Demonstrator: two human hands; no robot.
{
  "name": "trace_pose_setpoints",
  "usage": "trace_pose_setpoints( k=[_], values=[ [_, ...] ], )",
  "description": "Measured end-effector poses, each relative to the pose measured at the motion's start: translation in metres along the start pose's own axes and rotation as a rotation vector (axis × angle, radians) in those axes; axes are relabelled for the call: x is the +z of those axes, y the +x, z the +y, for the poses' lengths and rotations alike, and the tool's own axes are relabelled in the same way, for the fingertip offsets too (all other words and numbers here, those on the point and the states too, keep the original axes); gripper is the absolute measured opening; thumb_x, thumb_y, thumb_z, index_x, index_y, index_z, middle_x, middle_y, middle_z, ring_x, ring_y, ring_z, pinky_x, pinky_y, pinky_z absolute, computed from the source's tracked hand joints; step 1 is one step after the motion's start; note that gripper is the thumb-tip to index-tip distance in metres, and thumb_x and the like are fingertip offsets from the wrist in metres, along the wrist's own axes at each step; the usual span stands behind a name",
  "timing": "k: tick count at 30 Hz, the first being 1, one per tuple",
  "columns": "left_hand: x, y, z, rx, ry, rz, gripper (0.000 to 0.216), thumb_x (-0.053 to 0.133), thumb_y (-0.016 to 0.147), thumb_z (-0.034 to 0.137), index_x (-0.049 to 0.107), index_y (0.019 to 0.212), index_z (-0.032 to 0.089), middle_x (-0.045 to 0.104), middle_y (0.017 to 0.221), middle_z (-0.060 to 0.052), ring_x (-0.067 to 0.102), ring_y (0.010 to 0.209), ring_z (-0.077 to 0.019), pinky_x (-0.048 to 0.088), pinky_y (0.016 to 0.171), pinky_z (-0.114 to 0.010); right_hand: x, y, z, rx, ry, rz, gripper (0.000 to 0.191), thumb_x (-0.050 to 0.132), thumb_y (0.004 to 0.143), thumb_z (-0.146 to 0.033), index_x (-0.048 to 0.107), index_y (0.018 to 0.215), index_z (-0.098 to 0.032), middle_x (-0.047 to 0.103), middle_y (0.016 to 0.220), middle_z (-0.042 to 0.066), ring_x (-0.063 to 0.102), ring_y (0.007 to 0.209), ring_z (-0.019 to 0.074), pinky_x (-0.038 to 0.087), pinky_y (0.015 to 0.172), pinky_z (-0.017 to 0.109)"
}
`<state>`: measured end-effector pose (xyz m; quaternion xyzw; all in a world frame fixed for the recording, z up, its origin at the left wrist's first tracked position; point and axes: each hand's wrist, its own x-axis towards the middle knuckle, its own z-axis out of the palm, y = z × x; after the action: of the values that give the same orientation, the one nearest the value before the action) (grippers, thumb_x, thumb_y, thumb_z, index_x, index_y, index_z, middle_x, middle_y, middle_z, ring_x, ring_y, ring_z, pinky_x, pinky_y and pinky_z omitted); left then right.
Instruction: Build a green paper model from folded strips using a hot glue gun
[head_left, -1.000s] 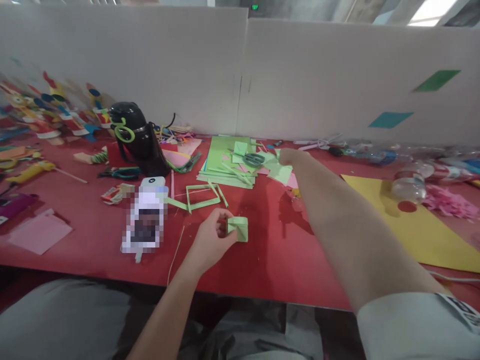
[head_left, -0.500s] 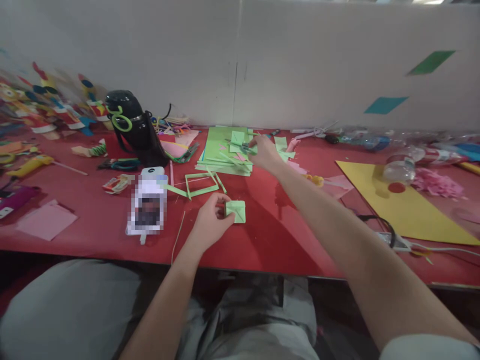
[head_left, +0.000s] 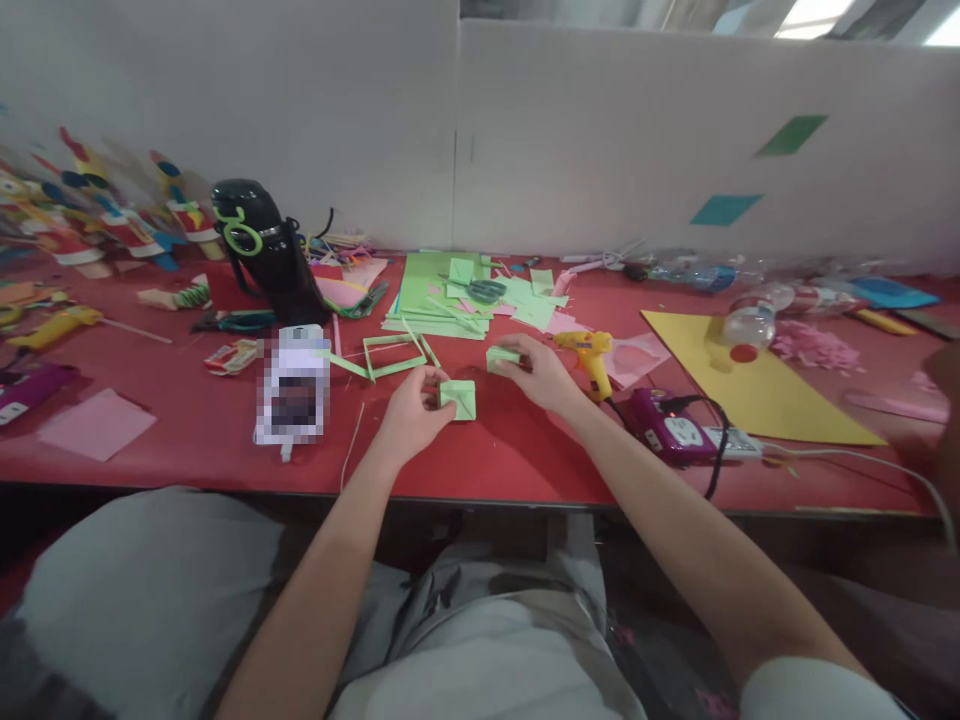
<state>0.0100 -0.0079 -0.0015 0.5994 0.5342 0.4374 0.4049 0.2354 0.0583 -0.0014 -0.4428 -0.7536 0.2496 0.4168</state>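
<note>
My left hand (head_left: 411, 408) pinches a folded light-green paper square (head_left: 458, 399) just above the red table (head_left: 517, 460). My right hand (head_left: 536, 372) is closed on a second small green paper piece (head_left: 500, 356), a little to the right of the first. Both hands sit near the table's front middle, close together. A stack of green paper sheets (head_left: 427, 300) with loose green cut-offs and scissors (head_left: 486, 290) lies behind them. A frame of green paper strips (head_left: 390, 355) lies just left of my hands.
A yellow glue gun (head_left: 589, 352) and a purple power strip (head_left: 669, 432) with cables lie right of my right hand. Further right are a yellow sheet (head_left: 757, 385) and plastic bottles (head_left: 750, 320). A phone (head_left: 292, 392), black flask (head_left: 262, 245), pink paper (head_left: 96, 422) and paper crafts sit left.
My right hand drew back from the green paper stack at the rear and now holds a small green piece beside my left hand. The view shifted right, showing the glue gun and power strip.
</note>
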Motion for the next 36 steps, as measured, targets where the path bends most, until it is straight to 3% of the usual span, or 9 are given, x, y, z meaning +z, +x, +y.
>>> trace_pose_setpoints(
  k=[4,8,12,19,23,36],
  values=[
    [0.000,0.001,-0.002,0.029,0.000,-0.005,0.031,0.069,0.071,0.016,0.055,0.098,0.020,0.063,0.096,-0.002,0.062,0.072,-0.0116,0.050,0.066,-0.026,-0.001,-0.007,-0.001,0.054,0.104,-0.012,0.021,0.068,0.083,-0.037,0.070,0.093,-0.019,0.074,0.095,0.007,0.066,0.090,0.0218,0.050,0.084,0.038],
    [0.000,0.000,-0.003,0.110,0.019,0.028,0.029,0.068,0.073,0.017,0.055,0.098,0.020,0.063,0.097,-0.002,0.063,0.078,-0.0133,0.051,0.070,-0.027,0.001,-0.015,-0.008,0.192,0.420,0.015,0.029,0.074,0.079,-0.043,0.073,0.097,-0.021,0.073,0.095,0.005,0.065,0.088,0.0192,0.050,0.085,0.036],
    [-0.001,0.000,-0.002,0.155,0.027,0.082,0.030,0.067,0.074,0.016,0.054,0.100,0.021,0.064,0.098,-0.002,0.064,0.079,-0.0144,0.051,0.070,-0.027,0.005,-0.019,-0.022,0.228,0.702,-0.152,0.034,0.079,0.076,-0.042,0.072,0.101,-0.020,0.071,0.089,0.003,0.064,0.080,0.0157,0.052,0.078,0.032],
    [0.001,-0.001,0.000,0.206,0.092,0.162,0.029,0.066,0.075,0.013,0.054,0.100,0.022,0.067,0.096,-0.002,0.066,0.078,-0.0147,0.052,0.070,-0.027,0.006,-0.025,-0.044,0.133,0.619,-0.202,0.025,0.078,0.080,-0.042,0.074,0.090,-0.020,0.068,0.087,0.004,0.061,0.076,0.0147,0.049,0.071,0.030],
    [0.001,-0.001,-0.003,0.226,0.100,0.167,0.030,0.066,0.076,0.014,0.055,0.102,0.023,0.067,0.099,-0.002,0.067,0.081,-0.0159,0.053,0.072,-0.028,0.011,-0.027,-0.046,0.011,0.513,-0.134,0.023,0.080,0.077,-0.043,0.076,0.086,-0.021,0.068,0.087,0.004,0.061,0.077,0.0159,0.049,0.071,0.032],
    [0.002,-0.004,-0.001,0.309,0.085,0.163,0.031,0.063,0.077,0.011,0.057,0.105,0.022,0.067,0.106,-0.005,0.067,0.088,-0.0168,0.055,0.080,-0.030,0.020,-0.032,-0.044,-0.092,0.325,0.090,0.015,0.076,0.081,-0.041,0.078,0.084,-0.027,0.069,0.092,0.005,0.065,0.085,0.0197,0.055,0.074,0.036]
  ],
)
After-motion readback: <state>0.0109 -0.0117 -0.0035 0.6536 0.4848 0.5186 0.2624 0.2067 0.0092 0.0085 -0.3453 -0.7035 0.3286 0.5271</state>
